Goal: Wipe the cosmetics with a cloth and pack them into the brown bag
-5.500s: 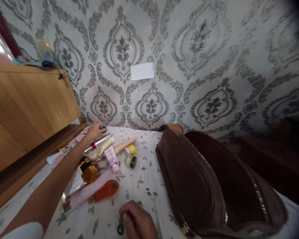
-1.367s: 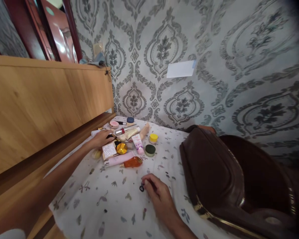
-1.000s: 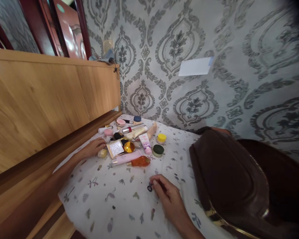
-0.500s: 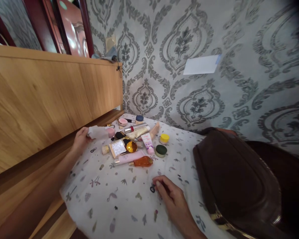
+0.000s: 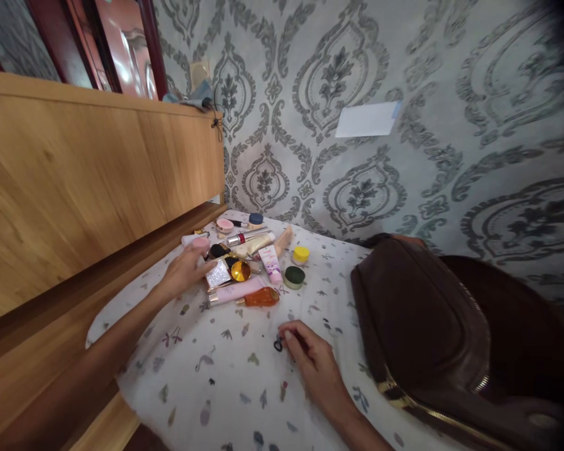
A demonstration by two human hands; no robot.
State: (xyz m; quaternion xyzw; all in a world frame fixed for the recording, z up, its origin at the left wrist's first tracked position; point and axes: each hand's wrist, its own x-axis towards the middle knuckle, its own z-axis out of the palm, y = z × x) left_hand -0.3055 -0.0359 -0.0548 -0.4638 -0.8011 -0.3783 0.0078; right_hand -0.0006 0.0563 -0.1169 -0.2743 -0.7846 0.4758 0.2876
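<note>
On the patterned white cloth (image 5: 235, 351) lies a cluster of cosmetics. My left hand (image 5: 182, 270) reaches over its left side, fingers apart, touching or just above a pink round item (image 5: 199, 243) and near the glittery square compact (image 5: 218, 274). Whether it grips anything is hard to see. A small black ring (image 5: 278, 345) is pinched between the thumb and fingertips of my right hand (image 5: 310, 357), low over the cloth. Between the hands are a pink tube (image 5: 235, 291), an orange bottle (image 5: 261, 297), a gold round lid (image 5: 241, 271) and a white-pink tube (image 5: 270, 263).
A dark green-lidded jar (image 5: 294, 276) and a yellow jar (image 5: 301, 254) stand right of the cluster. The large brown bag (image 5: 417, 319) fills the right side. A wooden panel (image 5: 98, 163) borders the left, and patterned wallpaper (image 5: 338, 75) rises behind.
My left hand has moved right, from the cloth's raised edge to the pink item. That edge now lies flat at the left. My right hand keeps its pinch; the view has shifted slightly.
</note>
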